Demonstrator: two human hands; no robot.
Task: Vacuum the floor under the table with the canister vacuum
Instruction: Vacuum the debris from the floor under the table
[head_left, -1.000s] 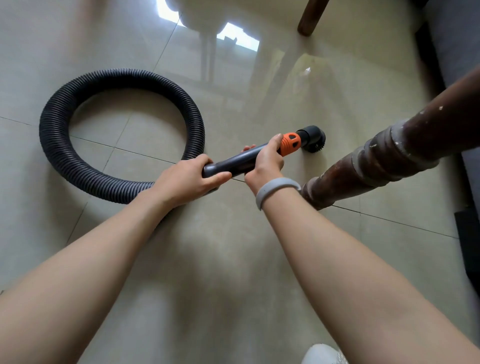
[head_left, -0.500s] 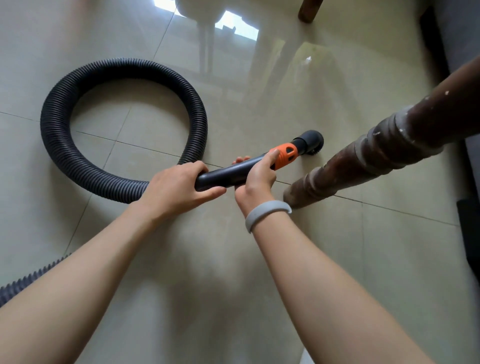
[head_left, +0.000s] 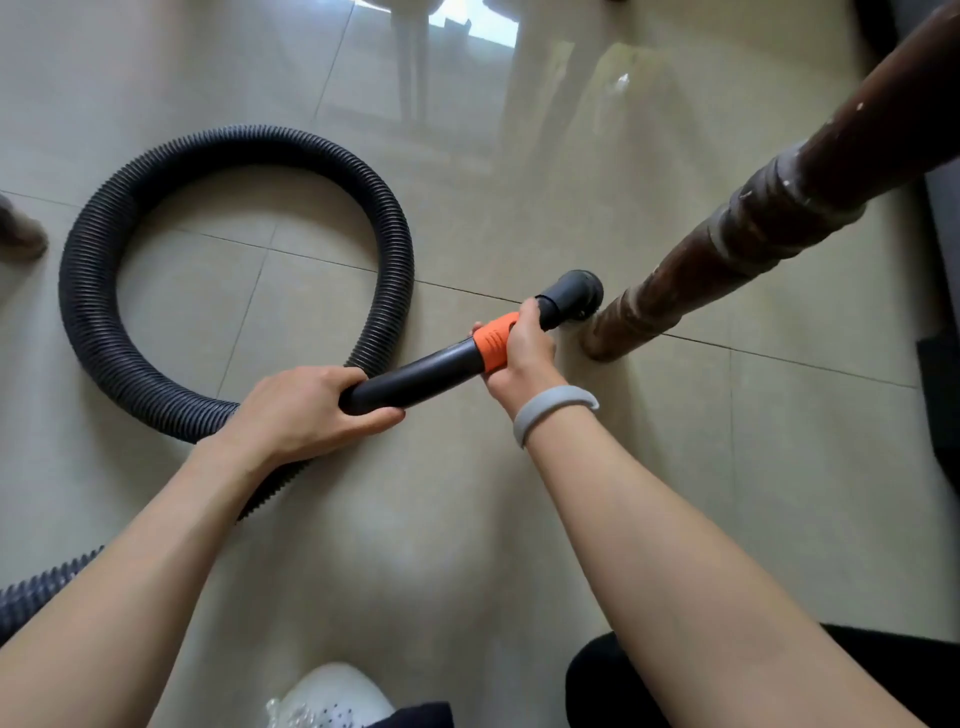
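Observation:
A black vacuum wand (head_left: 415, 374) with an orange collar (head_left: 494, 340) lies low over the glossy beige tile floor (head_left: 675, 467). Its round brush nozzle (head_left: 574, 296) touches the floor right beside the foot of a dark turned wooden table leg (head_left: 727, 244). My left hand (head_left: 306, 410) grips the wand's rear end where the ribbed black hose (head_left: 104, 332) joins. My right hand (head_left: 522, 353), with a grey wristband, grips the wand at the orange collar. The hose curls in a big loop to the left and runs off the lower left edge.
The table leg slants up to the top right. A dark object (head_left: 940, 395) stands at the right edge. My white shoe (head_left: 332, 696) and dark trouser knee (head_left: 613, 680) are at the bottom. A blurred brownish thing (head_left: 21, 234) sits at the far left.
The nozzle has moved closer to the table leg's foot. My right hand has slid forward onto the orange collar. The view has tilted down, showing my shoe and knee.

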